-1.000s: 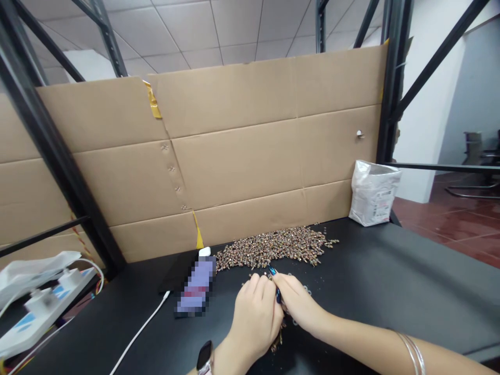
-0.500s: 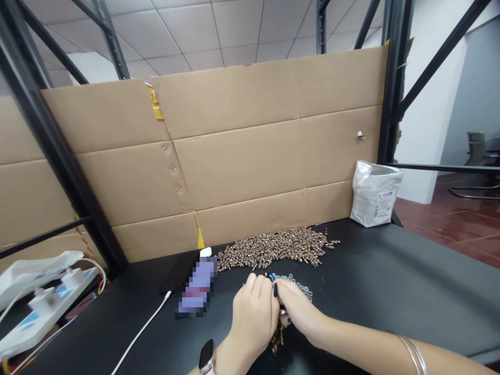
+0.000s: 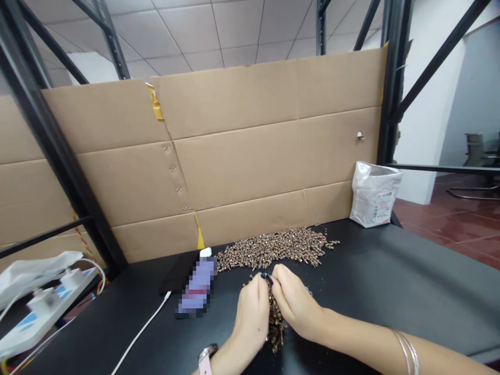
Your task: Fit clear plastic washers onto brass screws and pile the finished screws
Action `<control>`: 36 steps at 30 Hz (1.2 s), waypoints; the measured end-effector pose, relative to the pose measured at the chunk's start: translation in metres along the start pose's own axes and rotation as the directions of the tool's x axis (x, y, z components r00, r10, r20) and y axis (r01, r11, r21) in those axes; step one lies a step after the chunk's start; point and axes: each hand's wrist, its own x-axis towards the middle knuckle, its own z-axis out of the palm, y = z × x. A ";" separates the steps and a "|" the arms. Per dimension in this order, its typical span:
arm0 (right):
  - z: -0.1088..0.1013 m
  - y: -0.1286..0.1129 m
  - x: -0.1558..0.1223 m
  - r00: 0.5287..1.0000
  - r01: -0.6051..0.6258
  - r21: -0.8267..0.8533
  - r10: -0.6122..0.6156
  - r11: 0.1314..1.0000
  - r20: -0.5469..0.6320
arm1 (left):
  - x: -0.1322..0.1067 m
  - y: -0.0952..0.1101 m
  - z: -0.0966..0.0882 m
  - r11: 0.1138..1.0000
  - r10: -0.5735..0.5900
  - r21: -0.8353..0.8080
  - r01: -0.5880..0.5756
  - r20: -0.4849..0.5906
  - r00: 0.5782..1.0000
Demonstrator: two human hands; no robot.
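Observation:
My left hand [image 3: 252, 312] and my right hand [image 3: 296, 303] meet at the fingertips, low over the black table. Both have curled, closed fingers; whatever they pinch is too small or too hidden to name. Beneath and between them lies a small heap of bronze-coloured screws [image 3: 276, 333], partly covered by the hands. A few pale washers [image 3: 309, 291] peek out beyond my right hand, the rest hidden behind it. Farther back, a wide pile of similar screws [image 3: 273, 248] spreads along the cardboard.
A blurred phone [image 3: 198, 286] and a white cable [image 3: 142, 330] lie to the left. A white power strip [image 3: 47, 312] sits at the far left. The cardboard panel [image 3: 242, 151] closes off the back. A white plastic bag [image 3: 375, 195] stands at the back right.
My hands have turned and their lower parts have parted, uncovering more of the small screw heap. My right hand now covers most of the washers that showed before.

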 end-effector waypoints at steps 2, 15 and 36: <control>-0.010 0.000 0.005 0.997 0.082 -0.094 -0.080 0.992 0.021 | 0.007 -0.007 -0.009 0.996 -0.078 -0.035 0.079 0.037 0.996; -0.037 0.064 0.032 0.988 0.075 -0.184 -0.048 0.980 0.143 | 0.009 -0.010 -0.022 0.949 0.160 0.236 -0.208 0.206 0.965; -0.006 0.095 0.042 0.998 0.028 -0.285 -0.013 0.958 0.055 | 0.009 -0.009 -0.023 0.965 0.202 0.141 -0.223 0.146 0.968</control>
